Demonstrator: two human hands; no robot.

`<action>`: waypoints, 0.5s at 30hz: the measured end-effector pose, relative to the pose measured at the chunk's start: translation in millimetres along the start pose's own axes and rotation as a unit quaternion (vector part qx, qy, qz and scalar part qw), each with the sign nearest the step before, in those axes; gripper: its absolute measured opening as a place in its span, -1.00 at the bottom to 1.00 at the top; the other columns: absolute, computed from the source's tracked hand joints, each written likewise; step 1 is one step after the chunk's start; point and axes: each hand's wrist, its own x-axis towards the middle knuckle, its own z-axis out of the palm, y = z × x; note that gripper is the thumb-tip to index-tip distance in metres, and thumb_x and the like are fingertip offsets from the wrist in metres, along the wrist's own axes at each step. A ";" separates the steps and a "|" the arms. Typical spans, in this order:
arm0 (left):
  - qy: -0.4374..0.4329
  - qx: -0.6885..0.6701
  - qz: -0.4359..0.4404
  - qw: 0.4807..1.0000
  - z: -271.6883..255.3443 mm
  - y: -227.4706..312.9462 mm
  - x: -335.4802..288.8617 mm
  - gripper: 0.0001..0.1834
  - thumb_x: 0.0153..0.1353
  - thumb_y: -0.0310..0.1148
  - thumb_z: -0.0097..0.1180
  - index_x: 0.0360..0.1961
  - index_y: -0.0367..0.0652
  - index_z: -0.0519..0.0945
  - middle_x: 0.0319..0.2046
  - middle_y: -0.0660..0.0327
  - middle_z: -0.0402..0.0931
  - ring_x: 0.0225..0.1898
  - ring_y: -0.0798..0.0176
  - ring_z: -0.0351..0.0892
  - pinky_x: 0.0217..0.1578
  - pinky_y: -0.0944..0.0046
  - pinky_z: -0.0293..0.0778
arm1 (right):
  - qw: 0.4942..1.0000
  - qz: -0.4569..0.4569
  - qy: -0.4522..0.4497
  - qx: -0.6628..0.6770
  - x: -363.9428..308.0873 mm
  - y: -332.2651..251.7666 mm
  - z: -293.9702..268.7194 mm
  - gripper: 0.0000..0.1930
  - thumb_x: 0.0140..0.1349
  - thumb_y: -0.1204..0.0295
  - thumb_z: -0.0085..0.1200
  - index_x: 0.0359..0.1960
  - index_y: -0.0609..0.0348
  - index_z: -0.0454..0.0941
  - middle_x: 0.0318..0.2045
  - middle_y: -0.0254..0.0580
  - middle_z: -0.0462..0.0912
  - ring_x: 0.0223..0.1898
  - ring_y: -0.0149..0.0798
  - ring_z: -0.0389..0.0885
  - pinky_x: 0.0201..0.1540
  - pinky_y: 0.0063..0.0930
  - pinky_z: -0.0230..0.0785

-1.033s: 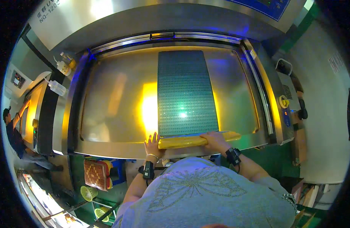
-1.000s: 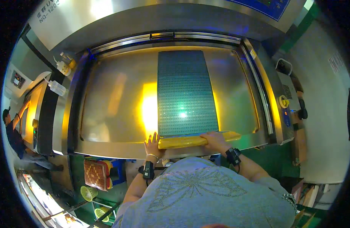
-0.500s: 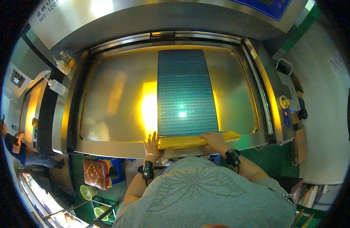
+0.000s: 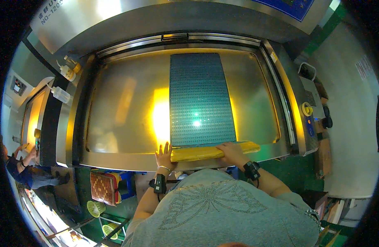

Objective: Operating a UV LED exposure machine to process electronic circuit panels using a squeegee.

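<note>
A long blue-green patterned panel lies lengthwise on the metal bed, reflecting a bright spot of light. Along its near end runs a folded or rolled strip of yellow film. My left hand rests at the strip's left end and the panel's near left corner, fingers spread and pointing away from me. At the right part of the strip, my right hand has its fingers closed over the film. The underside of that grip is hidden. Each wrist carries a black strapped device.
A raised dark frame surrounds the bed, with a yellow-collared knob at right. Squeeze bottles stand on the left ledge. A person works at another machine at far left. A stool with a woven brown top is below left.
My hands, the film and the panel hold nearly the same place. At far left, the other person's arms have moved and reach farther over the neighbouring machine.
</note>
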 end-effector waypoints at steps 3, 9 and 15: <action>-0.006 0.002 0.000 1.000 -2.5 0.7 -0.9 0.00 -0.16 0.00 0.23 0.32 0.06 0.03 0.37 0.27 -0.16 0.36 -0.01 -0.19 0.23 -0.21 -0.06 | 1.000 0.010 0.000 -0.003 -0.9 -1.9 -2.0 -0.58 -0.08 0.37 0.11 -0.07 -0.02 0.50 -0.17 -0.16 0.57 -0.10 -0.06 0.50 -0.07 -0.19 0.36; 0.000 -0.008 0.002 1.000 -0.8 -0.3 -0.6 0.00 -0.16 -0.01 0.24 0.32 0.07 0.04 0.37 0.27 -0.16 0.36 -0.01 -0.18 0.23 -0.21 -0.06 | 1.000 -0.006 0.017 0.005 -0.6 1.5 1.6 -0.55 -0.10 0.41 0.12 -0.05 -0.02 0.49 -0.17 -0.16 0.57 -0.11 -0.05 0.50 -0.08 -0.18 0.36; 0.005 -0.008 0.002 1.000 0.6 -0.9 -0.4 0.01 -0.16 -0.03 0.25 0.32 0.06 0.03 0.37 0.28 -0.16 0.36 -0.01 -0.18 0.24 -0.20 -0.06 | 1.000 0.011 -0.009 0.011 -0.5 -3.2 -4.1 -0.52 -0.14 0.42 0.16 -0.05 -0.02 0.49 -0.15 -0.17 0.56 -0.10 -0.04 0.50 -0.06 -0.19 0.36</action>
